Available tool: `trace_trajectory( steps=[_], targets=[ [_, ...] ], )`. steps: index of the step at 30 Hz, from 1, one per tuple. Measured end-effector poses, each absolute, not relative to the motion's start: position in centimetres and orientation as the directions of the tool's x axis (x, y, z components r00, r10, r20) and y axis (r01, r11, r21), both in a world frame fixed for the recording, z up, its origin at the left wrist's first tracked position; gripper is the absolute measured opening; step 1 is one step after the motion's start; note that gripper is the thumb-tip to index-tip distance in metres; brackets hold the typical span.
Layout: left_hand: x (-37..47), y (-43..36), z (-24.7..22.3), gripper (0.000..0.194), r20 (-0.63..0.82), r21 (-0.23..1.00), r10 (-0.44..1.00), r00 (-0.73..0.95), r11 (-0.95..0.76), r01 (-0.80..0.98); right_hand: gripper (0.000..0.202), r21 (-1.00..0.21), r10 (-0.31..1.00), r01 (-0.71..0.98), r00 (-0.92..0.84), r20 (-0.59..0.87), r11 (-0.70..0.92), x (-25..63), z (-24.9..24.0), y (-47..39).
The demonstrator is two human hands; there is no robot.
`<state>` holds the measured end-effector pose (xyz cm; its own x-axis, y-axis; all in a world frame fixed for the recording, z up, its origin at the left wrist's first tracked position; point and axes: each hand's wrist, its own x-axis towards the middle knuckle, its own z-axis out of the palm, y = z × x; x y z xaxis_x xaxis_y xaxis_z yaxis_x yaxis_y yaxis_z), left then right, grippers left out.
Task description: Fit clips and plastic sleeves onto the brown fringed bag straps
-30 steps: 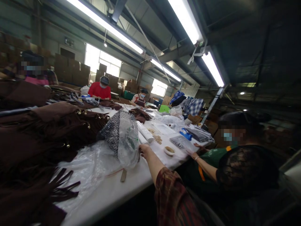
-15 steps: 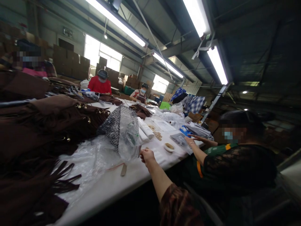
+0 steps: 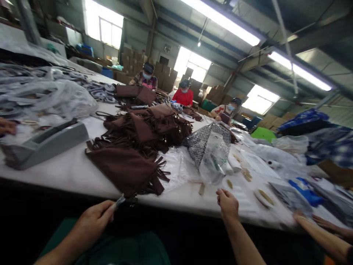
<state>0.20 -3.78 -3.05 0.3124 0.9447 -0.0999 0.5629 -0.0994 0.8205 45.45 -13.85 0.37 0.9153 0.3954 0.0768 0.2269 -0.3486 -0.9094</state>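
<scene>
Left hand (image 3: 92, 222) entered view, fingers pinching grey tab (image 3: 120, 200); right hand (image 3: 228, 203) curled, hold unclear.

Between seven and eight o'clock, we list: left hand (image 3: 95, 221), pinching a grey tab (image 3: 120, 200) at a brown fringed pouch (image 3: 121, 167). At five: right hand (image 3: 228, 204), fingers curled, near a clear plastic bag (image 3: 211, 170).

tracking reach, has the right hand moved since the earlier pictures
Yes, the right hand moved away from the plastic bag, toward the table's near edge.

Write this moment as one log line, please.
left hand: pinching small grey piece at corner of brown fringed bag | right hand: curled, near clear plastic
</scene>
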Motion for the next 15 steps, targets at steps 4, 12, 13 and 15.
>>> trace_trajectory(
  steps=[4, 12, 13, 15],
  targets=[
    [0.8, -4.1, -2.9, 0.041, -0.077, 0.821, 0.945, 0.319, -0.121, 0.558, 0.035, -0.985, 0.784, 0.052, 0.612, -0.1, -0.167, 33.2, -2.5, -14.6],
    [0.8, -4.9, -2.7, 0.034, 0.048, 0.776, 0.927, 0.371, -0.268, 0.571, 0.02, -0.957, 0.949, -0.032, 0.123, -0.29, -0.288, 16.5, -1.0, -9.1],
    [0.8, -4.9, -2.9, 0.033, 0.091, 0.758, 0.923, 0.375, -0.308, 0.575, 0.02, -0.953, 0.945, -0.035, 0.119, -0.303, -0.301, 16.0, -0.9, -8.4],
    [0.7, -5.0, -3.4, 0.031, 0.194, 0.707, 0.903, 0.384, -0.4, 0.583, 0.021, -0.946, 0.938, -0.02, 0.126, -0.323, -0.323, 15.5, -1.3, -7.2]
  ],
)
